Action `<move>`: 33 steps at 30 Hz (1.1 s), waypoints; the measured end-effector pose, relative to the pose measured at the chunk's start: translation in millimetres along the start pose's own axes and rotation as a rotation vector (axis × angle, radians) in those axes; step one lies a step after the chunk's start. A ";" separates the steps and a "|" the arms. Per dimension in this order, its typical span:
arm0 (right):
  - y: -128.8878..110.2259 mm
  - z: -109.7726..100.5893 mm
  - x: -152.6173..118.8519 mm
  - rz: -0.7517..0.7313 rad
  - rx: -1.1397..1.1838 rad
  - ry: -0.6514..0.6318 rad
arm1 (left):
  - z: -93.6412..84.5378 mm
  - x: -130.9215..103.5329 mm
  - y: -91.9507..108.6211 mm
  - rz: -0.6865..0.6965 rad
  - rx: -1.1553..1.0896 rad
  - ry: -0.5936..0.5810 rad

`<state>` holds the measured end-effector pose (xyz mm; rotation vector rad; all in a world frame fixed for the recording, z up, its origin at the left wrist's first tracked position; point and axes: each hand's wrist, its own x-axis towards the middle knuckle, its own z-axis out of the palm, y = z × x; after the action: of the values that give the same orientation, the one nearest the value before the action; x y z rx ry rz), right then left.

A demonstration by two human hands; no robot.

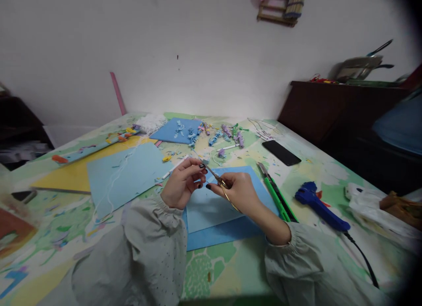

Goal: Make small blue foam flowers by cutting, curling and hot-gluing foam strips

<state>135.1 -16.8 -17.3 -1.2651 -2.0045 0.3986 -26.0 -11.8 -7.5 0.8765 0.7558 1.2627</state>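
Observation:
My right hand is closed round the gold handles of a small pair of scissors, whose blades point up and left. My left hand is closed in a pinch at the blade tips. A thin light-blue strip sticks out above its fingertips; how far it runs between them is hidden. Below both hands lies a light-blue sheet on a darker blue sheet.
Green utility knives, a black phone and a blue glue gun with a cord lie to the right. Farther back are several small rolled coloured pieces and a blue sheet. Light-blue and yellow sheets lie left.

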 end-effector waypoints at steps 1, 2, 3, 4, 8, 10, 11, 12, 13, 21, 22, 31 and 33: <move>-0.1 0.4 -0.2 0.004 0.011 -0.003 | 0.3 -0.2 -0.3 -0.005 -0.009 -0.001; -0.2 0.8 -0.5 0.009 0.021 -0.004 | 0.6 -0.4 -0.6 -0.010 -0.017 -0.002; -0.4 1.3 -0.8 0.016 0.030 -0.007 | 1.2 -0.8 -0.8 -0.013 -0.027 -0.003; -0.6 2.0 -1.2 0.024 0.039 -0.009 | 1.9 -1.2 -0.8 -0.017 -0.036 -0.006; -0.6 5.5 -2.6 0.041 0.069 -0.010 | 5.5 -3.8 0.1 -0.024 -0.065 -0.007; -0.3 7.0 -3.3 0.038 0.079 -0.001 | 7.3 -4.8 0.8 -0.031 -0.071 0.003; -0.2 7.6 -3.5 0.037 0.082 0.005 | 7.9 -5.2 1.0 -0.035 -0.074 0.008; -0.2 8.1 -3.7 0.038 0.083 0.011 | 8.5 -5.4 1.1 -0.040 -0.077 0.010; -0.5 8.4 -3.9 0.040 0.084 0.015 | 8.8 -5.5 1.1 -0.041 -0.079 0.012; -4.4 11.9 -5.3 0.068 0.092 0.052 | 9.2 -5.4 1.2 -0.036 -0.073 0.019; -4.5 12.6 -5.5 0.066 0.086 0.059 | 9.4 -5.4 1.5 -0.036 -0.071 0.019; -4.3 13.9 -6.6 0.060 0.088 0.071 | 9.4 -5.8 1.1 -0.059 -0.050 0.000; -4.3 13.6 -6.3 0.066 0.088 0.064 | 8.9 -5.9 0.5 -0.065 -0.043 0.000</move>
<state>124.3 -22.8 -26.7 -1.2759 -1.8748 0.4669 -19.4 -18.7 -2.8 0.8111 0.7493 1.2170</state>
